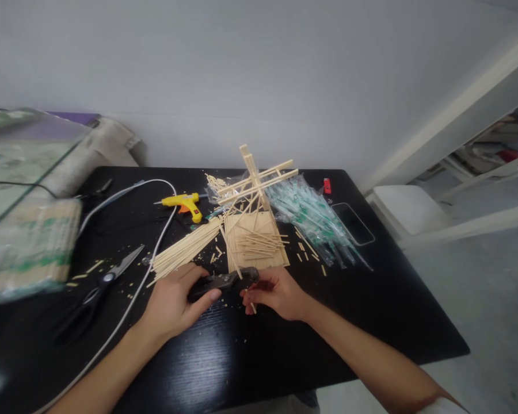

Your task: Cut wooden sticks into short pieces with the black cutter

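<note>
My left hand [176,299] is closed around a dark pliers-like tool [224,280], whose head points right toward my other hand. My right hand [278,292] pinches a short thin wooden stick [253,308] beside the tool's head. Just beyond both hands lies a flat square panel of wooden sticks [237,261], with a pile of loose sticks [259,244] on it. Behind the panel rises a frame of crossed sticks [259,183]. A bundle of long sticks [185,247] fans out above my left hand.
On the black table [285,356] are a yellow glue gun [185,204], scissors [107,279], a white cable [132,299], green-and-clear plastic wrappers [311,213], a phone [353,223] and a red lighter [327,186]. Packed sticks [34,247] lie at left. Stick offcuts are scattered about.
</note>
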`<action>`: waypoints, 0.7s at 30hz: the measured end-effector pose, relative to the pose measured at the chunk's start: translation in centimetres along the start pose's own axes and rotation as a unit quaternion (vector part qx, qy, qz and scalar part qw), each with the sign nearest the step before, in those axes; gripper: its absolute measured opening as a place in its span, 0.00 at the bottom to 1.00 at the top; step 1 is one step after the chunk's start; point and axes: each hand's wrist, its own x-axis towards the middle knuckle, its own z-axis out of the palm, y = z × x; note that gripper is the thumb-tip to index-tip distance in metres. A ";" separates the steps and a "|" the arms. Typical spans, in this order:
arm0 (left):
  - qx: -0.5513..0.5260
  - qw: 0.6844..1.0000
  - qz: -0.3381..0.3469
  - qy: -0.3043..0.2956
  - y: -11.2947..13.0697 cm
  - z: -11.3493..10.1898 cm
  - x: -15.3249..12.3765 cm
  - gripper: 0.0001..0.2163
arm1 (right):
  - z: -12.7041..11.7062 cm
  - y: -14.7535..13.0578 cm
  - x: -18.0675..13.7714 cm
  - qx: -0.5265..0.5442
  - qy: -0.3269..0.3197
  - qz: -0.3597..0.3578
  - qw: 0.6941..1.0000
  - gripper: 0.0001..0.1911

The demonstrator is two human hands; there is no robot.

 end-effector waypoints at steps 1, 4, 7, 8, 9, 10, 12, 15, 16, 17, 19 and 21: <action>-0.007 1.000 0.008 -0.001 0.0 0.0 -0.1 0.17 | 0.0 0.0 0.0 0.010 -0.011 0.004 1.000 0.18; -0.025 0.999 0.026 -0.008 -0.1 0.1 -0.3 0.17 | 0.0 -0.1 -0.1 0.044 -0.046 0.020 0.998 0.18; -0.029 0.999 0.028 -0.022 -0.1 0.0 -0.5 0.17 | 0.0 0.1 -0.2 0.064 -0.071 0.030 0.995 0.19; -0.027 0.999 0.028 -0.023 -0.1 0.0 -0.5 0.17 | 0.0 0.1 -0.2 0.066 -0.075 0.031 0.995 0.19; -0.024 0.999 0.027 -0.025 0.0 0.0 -0.5 0.17 | 0.0 0.1 -0.2 0.068 -0.076 0.032 0.994 0.19; -0.020 0.999 0.026 -0.024 0.0 0.0 -0.5 0.17 | 0.0 0.2 -0.2 0.069 -0.075 0.032 0.994 0.19; -0.013 0.999 0.023 -0.027 0.1 -0.1 -0.4 0.18 | 0.0 0.3 -0.2 0.070 -0.070 0.034 0.995 0.18; -0.009 0.999 0.018 -0.036 0.1 -0.2 -0.3 0.18 | -0.1 0.5 0.0 0.066 -0.057 0.036 0.996 0.19; -0.007 0.999 0.015 -0.036 0.1 -0.3 -0.2 0.19 | -0.2 0.5 0.0 0.061 -0.052 0.034 0.996 0.19; -0.005 0.999 0.012 -0.035 0.0 -0.3 -0.2 0.19 | -0.2 0.6 0.1 0.051 -0.046 0.029 0.997 0.18; 0.000 0.999 0.005 -0.033 0.0 -0.5 0.0 0.19 | -0.2 0.7 0.1 0.014 -0.026 0.007 1.000 0.17; 0.002 0.999 -0.001 -0.039 -0.1 -0.5 0.1 0.19 | -0.2 0.7 0.0 -0.029 0.008 -0.028 0.999 0.17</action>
